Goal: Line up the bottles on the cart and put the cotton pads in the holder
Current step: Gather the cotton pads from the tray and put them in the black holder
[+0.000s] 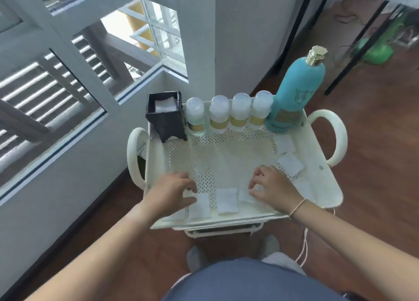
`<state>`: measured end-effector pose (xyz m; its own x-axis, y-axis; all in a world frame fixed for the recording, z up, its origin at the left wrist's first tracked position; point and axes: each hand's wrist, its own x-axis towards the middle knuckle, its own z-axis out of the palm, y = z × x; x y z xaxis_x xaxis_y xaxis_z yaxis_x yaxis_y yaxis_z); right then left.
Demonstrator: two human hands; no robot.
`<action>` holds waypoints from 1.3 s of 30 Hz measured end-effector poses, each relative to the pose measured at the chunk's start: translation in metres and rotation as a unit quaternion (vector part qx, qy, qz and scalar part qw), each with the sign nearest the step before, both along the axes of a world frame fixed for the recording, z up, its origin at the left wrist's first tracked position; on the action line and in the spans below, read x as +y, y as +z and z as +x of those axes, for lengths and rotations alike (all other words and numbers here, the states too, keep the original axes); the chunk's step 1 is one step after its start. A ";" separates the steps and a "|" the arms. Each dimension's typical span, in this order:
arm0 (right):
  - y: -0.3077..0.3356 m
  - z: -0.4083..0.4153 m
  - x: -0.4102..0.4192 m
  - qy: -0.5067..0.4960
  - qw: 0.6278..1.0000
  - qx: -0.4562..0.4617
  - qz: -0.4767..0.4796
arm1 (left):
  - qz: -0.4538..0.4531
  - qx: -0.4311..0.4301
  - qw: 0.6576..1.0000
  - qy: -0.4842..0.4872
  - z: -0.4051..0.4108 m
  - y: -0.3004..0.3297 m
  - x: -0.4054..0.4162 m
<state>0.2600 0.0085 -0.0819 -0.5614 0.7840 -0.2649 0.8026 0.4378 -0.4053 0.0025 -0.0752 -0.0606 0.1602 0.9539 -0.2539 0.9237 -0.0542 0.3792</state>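
A cream perforated cart tray (pixel 229 160) holds a row along its far edge: a black square holder (pixel 166 117) with white pads inside, several small clear bottles (pixel 218 114) with yellow labels, and a tall teal bottle (pixel 294 92) with a gold cap. White cotton pads lie loose near the front edge (pixel 226 201) and along the right side (pixel 290 163). My left hand (pixel 172 191) rests at the front left, fingertips touching a pad (pixel 200 205). My right hand (pixel 274 187) hovers at the front right, fingertips pinching at a pad (pixel 246 195).
The cart has looped handles on the left (pixel 133 155) and right (pixel 335 137). A grey wall with louvred windows stands to the left, a white pillar behind the cart. Wooden floor lies to the right, with dark table legs and a green object further back.
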 end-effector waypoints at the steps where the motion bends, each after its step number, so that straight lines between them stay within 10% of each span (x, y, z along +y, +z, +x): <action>1: -0.003 0.002 0.001 0.003 1.000 -0.013 0.001 | -0.003 0.005 1.000 0.005 0.001 -0.005 -0.003; 22: 0.004 -0.002 0.010 0.014 0.996 0.041 0.074 | 0.039 -0.064 0.996 0.050 -0.003 0.001 -0.009; 39: -0.008 -0.050 -0.020 0.104 0.993 0.020 0.053 | 0.046 0.100 0.994 -0.009 -0.029 -0.004 -0.038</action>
